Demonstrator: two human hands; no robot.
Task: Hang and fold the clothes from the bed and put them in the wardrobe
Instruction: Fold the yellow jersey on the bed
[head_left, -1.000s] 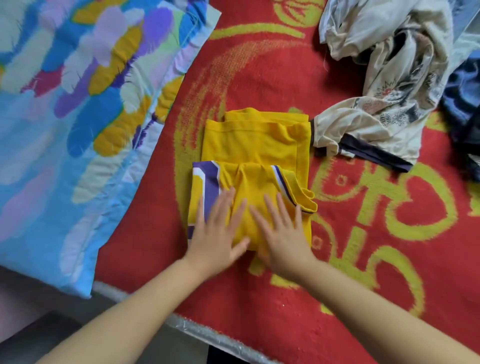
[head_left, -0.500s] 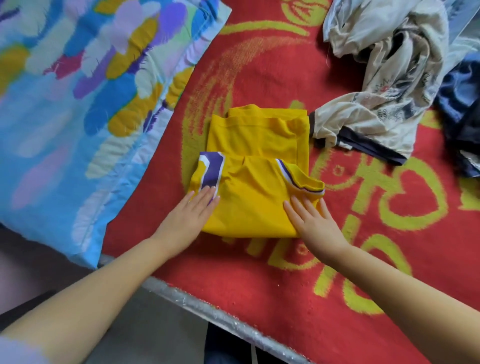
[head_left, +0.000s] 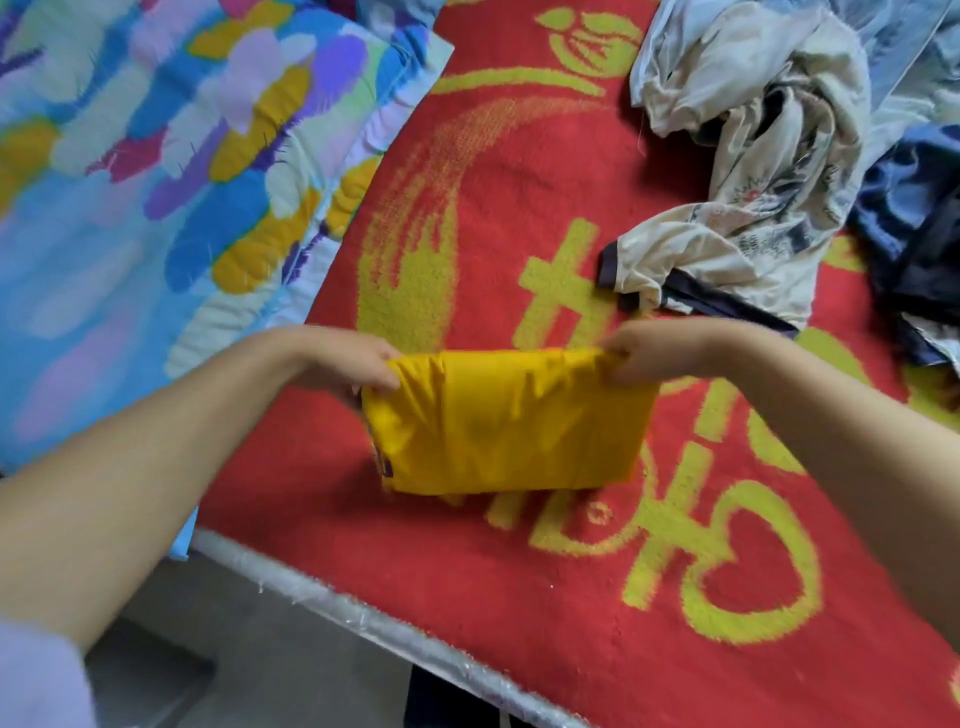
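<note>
Two bare hands are showing in the head view, each one pinching an upper corner of a folded yellow jersey of smooth, slightly shiny fabric (head_left: 511, 421): the left hand (head_left: 345, 364) is gripping the left corner with curled fingers, and the right hand (head_left: 647, 353) is gripping the right corner the same way. The jersey is forming a compact rectangle with creases fanning from both grips, a sliver of purple trim peeking out at its lower left edge, and it is sitting at or just over the red pile blanket with yellow-green woven characters (head_left: 519, 597) near the front edge of the bed; whether it is touching the blanket cannot be told. Behind the right hand a crumpled cream printed garment with dark navy trim (head_left: 737, 208) is lying in a loose heap, and beside it, at the right border, dark blue clothes (head_left: 914, 223) are bunching together. To the left a quilted light-blue coverlet with yellow, purple and pink brushstroke patches (head_left: 156, 182) is overlapping the blanket's side. A silvery crinkled strip (head_left: 363, 618) is running along the bed's near edge.
</note>
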